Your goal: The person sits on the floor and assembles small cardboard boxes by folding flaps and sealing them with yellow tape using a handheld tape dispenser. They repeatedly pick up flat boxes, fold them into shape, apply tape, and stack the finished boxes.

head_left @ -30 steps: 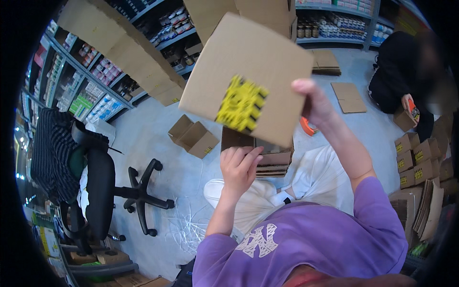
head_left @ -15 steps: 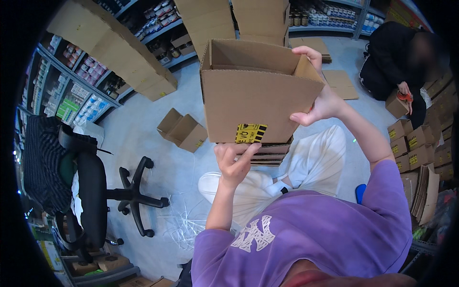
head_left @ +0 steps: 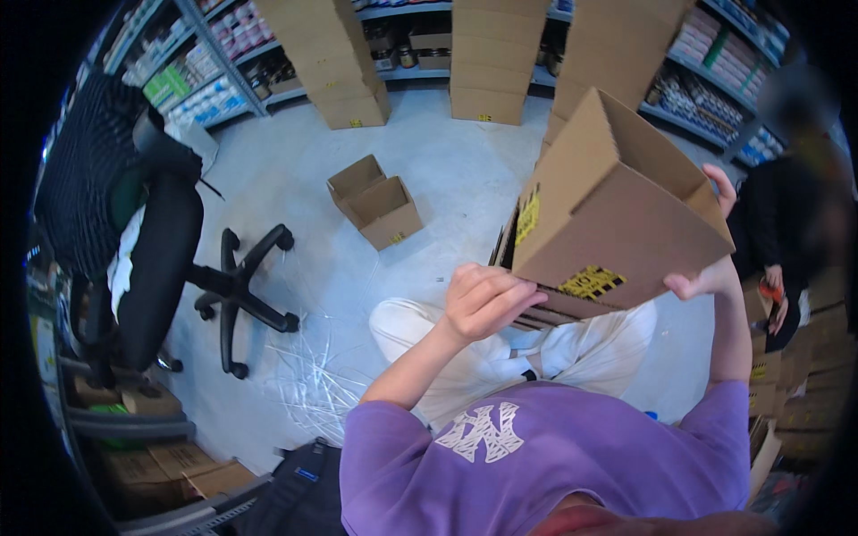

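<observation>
A brown cardboard box [head_left: 626, 237] with yellow-and-black tape labels is tilted in front of me, its top open. My right hand [head_left: 710, 275] grips its right side, the thumb on the near face and the fingers round the far side. My left hand [head_left: 487, 302] is closed at the box's lower left edge, fingers curled against the bottom; the fingertips are partly hidden. Under the box, dark edges of flat cardboard [head_left: 545, 316] show above my crossed legs.
An open box [head_left: 375, 207] stands on the floor ahead. At left is a black office chair [head_left: 165, 277], with loose white strips [head_left: 313, 371] beside it. Tall carton stacks [head_left: 498, 67] line the shelves. At right a person [head_left: 778, 223] holds an orange-red tool near stacked boxes [head_left: 809, 366].
The box has moved right and turned, so a second side with a label shows. My left hand has moved right along its lower edge; the view has swung to the right.
</observation>
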A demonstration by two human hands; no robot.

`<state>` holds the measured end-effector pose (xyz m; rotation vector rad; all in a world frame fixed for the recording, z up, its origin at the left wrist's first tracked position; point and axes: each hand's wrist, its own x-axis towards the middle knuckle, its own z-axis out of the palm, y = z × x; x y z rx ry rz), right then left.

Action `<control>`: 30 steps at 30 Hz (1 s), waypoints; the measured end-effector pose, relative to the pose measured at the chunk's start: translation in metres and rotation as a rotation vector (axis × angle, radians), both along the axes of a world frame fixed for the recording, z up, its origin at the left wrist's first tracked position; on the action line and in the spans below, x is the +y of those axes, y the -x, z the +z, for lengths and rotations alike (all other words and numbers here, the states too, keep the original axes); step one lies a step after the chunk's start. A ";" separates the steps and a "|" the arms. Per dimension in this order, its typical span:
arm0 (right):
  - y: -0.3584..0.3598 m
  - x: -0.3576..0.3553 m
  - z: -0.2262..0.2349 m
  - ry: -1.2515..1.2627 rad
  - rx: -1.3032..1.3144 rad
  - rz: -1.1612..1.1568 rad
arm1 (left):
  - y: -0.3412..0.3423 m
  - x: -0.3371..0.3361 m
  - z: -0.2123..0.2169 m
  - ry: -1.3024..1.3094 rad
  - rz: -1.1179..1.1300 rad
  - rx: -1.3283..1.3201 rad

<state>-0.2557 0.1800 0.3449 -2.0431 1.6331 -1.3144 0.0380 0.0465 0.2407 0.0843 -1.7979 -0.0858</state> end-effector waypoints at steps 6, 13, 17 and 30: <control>0.004 -0.007 0.005 -0.072 -0.037 0.027 | -0.003 -0.010 0.004 -0.006 -0.006 -0.013; -0.019 -0.017 0.012 -0.069 -0.046 -0.047 | -0.007 -0.029 -0.002 0.047 -0.032 -0.073; -0.034 -0.023 0.010 -0.035 0.056 -0.038 | -0.011 -0.031 -0.009 -0.046 -0.055 -0.047; -0.037 -0.032 0.027 -0.029 0.204 0.092 | 0.045 -0.109 0.075 -0.618 -0.983 -0.264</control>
